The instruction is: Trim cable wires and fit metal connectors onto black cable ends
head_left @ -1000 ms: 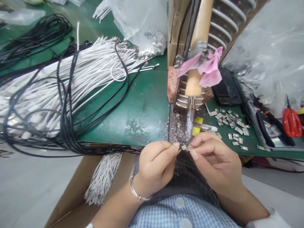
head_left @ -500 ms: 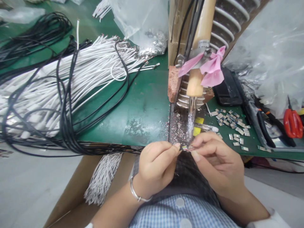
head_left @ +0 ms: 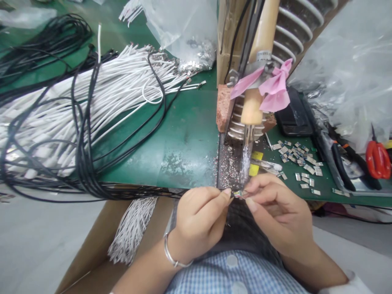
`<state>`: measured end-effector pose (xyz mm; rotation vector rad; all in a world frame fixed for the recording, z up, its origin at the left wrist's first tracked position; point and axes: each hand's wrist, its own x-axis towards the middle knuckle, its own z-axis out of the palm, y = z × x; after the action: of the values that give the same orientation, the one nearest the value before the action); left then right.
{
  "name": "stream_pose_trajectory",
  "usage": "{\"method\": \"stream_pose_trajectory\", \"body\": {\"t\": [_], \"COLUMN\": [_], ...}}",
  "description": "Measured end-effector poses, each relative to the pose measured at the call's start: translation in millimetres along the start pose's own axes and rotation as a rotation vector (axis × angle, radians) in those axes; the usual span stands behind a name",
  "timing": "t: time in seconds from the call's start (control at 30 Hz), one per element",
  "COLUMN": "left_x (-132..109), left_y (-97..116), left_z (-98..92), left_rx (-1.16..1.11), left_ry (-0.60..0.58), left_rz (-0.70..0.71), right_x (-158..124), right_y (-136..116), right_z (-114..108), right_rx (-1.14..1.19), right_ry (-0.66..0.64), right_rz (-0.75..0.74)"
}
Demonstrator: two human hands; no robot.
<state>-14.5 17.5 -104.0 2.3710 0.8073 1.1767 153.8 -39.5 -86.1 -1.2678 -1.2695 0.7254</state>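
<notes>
My left hand (head_left: 200, 220) pinches the end of a black cable, whose thin coloured wires (head_left: 237, 194) stick out past the fingertips. Opposite it, my right hand (head_left: 277, 212) has thumb and forefinger closed at the tips of those wires; what sits between them is too small to make out. Just above both hands, the tip of a wooden-handled soldering iron (head_left: 246, 163) points down, fixed in a stand and tied with a pink ribbon (head_left: 275, 92). The black cable (head_left: 147, 192) runs off to the left along the table edge.
A large bundle of white cables (head_left: 107, 98) covers the left of the green table (head_left: 186, 134), with black cable coils over it. To the right lie several small metal connectors (head_left: 300, 155), a black phone (head_left: 292, 116) and red-handled cutters (head_left: 378, 159). Below stands a cardboard box (head_left: 92, 245).
Both hands have drawn slightly down from the iron's tip, and the coloured wires between them show more clearly. The iron and the things on the table stay put.
</notes>
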Motion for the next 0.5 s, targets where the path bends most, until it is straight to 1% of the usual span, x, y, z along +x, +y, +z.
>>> {"method": "stream_pose_trajectory", "body": {"t": [0.17,0.4,0.5], "left_x": [-2.7,-1.6,-2.6], "left_y": [1.1,0.6,0.3], "left_z": [-0.4,1.3,0.7], "left_rx": [0.011,-0.009,-0.019], "left_ry": [-0.023,-0.008,-0.016], "left_rz": [0.0,-0.002,0.004], "right_x": [-2.8,-2.7,-3.9], "right_y": [2.4,0.1,-0.8], "right_z": [-0.7,-0.5,-1.5], "right_rx": [0.004,-0.031,-0.055], "right_ry": [-0.009,0.01,-0.003], "right_rz": [0.009,0.006,-0.028]}}
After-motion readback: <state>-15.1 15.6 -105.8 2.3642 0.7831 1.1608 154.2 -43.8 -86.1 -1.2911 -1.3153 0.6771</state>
